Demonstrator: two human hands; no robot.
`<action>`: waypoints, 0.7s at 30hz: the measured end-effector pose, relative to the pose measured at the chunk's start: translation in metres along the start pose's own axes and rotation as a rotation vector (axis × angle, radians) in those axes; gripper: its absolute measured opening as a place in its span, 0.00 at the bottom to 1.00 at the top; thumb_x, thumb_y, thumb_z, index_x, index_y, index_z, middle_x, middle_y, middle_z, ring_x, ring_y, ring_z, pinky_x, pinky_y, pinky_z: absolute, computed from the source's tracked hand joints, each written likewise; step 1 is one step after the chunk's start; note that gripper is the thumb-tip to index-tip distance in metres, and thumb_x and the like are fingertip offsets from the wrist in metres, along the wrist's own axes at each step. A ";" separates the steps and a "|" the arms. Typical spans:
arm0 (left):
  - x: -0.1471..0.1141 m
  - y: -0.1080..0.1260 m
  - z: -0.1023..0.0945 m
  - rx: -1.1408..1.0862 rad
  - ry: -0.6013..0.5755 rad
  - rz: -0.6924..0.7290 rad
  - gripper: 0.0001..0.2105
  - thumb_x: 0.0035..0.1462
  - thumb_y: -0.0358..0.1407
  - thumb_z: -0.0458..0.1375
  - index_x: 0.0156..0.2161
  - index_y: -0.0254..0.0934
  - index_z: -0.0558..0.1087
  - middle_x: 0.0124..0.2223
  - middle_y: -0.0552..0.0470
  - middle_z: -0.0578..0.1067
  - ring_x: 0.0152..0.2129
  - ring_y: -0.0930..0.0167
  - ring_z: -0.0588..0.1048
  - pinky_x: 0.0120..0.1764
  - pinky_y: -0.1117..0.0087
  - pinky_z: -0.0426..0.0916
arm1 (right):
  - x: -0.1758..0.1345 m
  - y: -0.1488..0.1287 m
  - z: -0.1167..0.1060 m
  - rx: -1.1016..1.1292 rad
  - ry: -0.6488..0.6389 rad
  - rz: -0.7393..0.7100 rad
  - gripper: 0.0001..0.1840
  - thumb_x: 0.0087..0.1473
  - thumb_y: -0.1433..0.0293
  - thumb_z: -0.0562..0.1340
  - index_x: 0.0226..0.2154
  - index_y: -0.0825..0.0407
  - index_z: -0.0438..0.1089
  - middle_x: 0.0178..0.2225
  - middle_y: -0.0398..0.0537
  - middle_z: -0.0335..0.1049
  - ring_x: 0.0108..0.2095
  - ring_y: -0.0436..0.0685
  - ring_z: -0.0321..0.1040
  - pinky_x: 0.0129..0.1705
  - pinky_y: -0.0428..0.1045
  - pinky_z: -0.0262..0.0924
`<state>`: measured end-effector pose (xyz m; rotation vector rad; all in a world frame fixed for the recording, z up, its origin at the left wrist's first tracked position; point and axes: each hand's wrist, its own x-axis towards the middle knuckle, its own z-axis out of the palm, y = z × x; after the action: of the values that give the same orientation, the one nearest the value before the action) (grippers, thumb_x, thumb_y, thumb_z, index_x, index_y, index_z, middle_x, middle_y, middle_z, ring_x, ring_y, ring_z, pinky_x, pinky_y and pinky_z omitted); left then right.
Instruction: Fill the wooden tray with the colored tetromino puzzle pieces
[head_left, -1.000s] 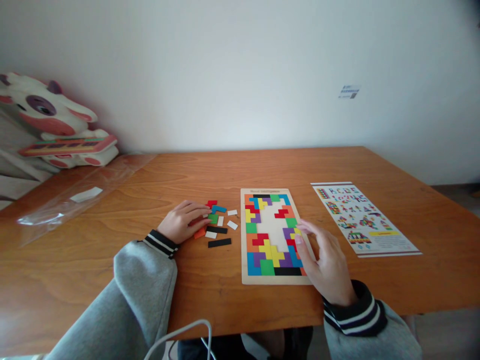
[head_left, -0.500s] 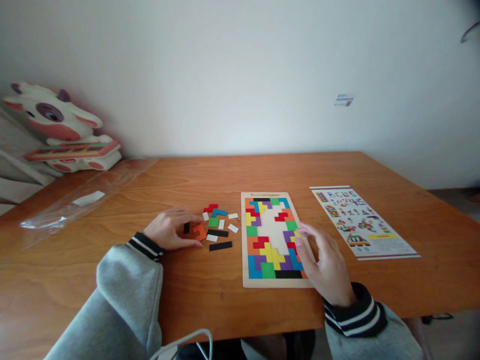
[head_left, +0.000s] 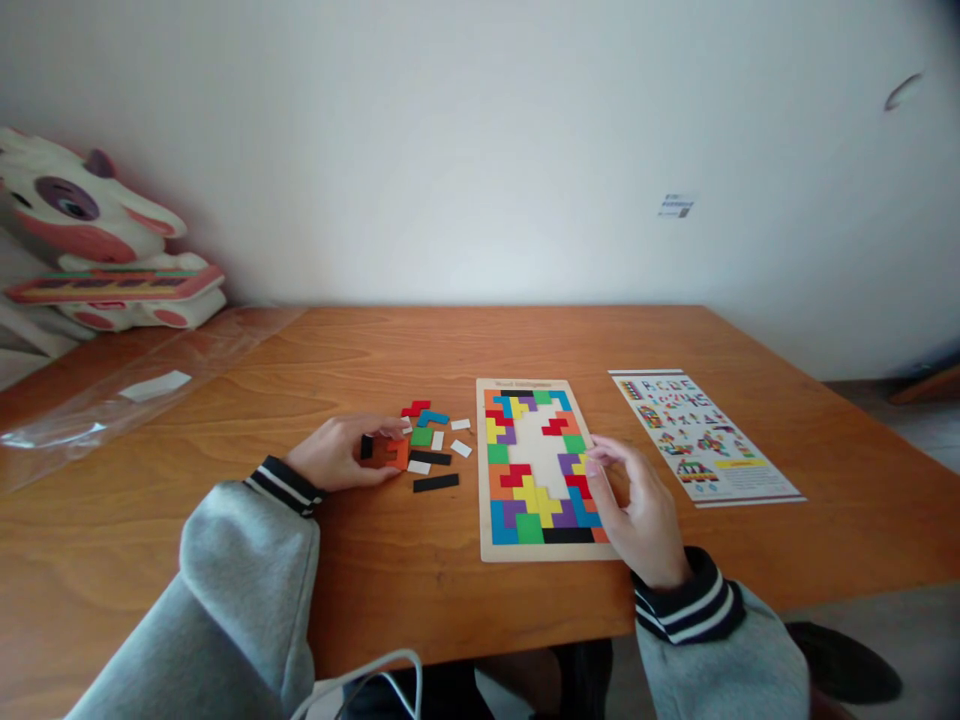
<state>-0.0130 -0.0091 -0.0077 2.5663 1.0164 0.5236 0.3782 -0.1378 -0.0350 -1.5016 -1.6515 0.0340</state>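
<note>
My left hand [head_left: 347,452] rests on the table at the left of the loose puzzle pieces. Its thumb and fingers are apart, curved around an orange piece [head_left: 400,453] and a black piece [head_left: 366,447]. A wooden puzzle board [head_left: 486,551] lies to the right, with coloured block pieces set along its sides and a pale bare area in the middle. My right hand [head_left: 636,500] is over the board's right edge. Its thumb and index fingertip pinch at a yellow puzzle piece [head_left: 578,464] there; the fingers partly hide it. A red piece [head_left: 555,427] lies within the bare area.
Several loose pieces lie between hand and board, among them a green square [head_left: 421,437], a blue piece [head_left: 433,419] and a black bar [head_left: 436,483]. A printed pattern sheet [head_left: 705,435] is at right. A clear plastic bag [head_left: 90,410] and cow toy keyboard [head_left: 127,285] are at left.
The whole view has shifted slightly, so the toy, board and sheet appear further left. Both hands keep nearly the same places relative to the pieces and the board.
</note>
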 end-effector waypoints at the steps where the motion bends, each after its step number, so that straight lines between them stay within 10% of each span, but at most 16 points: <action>1: 0.001 0.001 0.000 -0.003 0.009 0.003 0.20 0.53 0.45 0.64 0.49 0.39 0.76 0.49 0.49 0.81 0.41 0.67 0.81 0.48 0.68 0.76 | 0.000 0.000 0.000 0.009 -0.003 0.001 0.16 0.64 0.62 0.58 0.53 0.49 0.65 0.42 0.52 0.75 0.43 0.61 0.73 0.48 0.61 0.67; 21: 0.033 0.039 0.029 0.103 0.436 0.307 0.12 0.56 0.34 0.65 0.47 0.39 0.76 0.45 0.48 0.82 0.43 0.66 0.81 0.48 0.67 0.78 | -0.001 -0.013 -0.004 0.075 -0.155 -0.225 0.13 0.61 0.71 0.59 0.49 0.47 0.66 0.40 0.48 0.75 0.42 0.58 0.72 0.45 0.54 0.68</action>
<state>0.0450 -0.0175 -0.0095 2.7830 0.7871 1.1816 0.3700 -0.1437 -0.0258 -1.2763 -1.9141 0.0905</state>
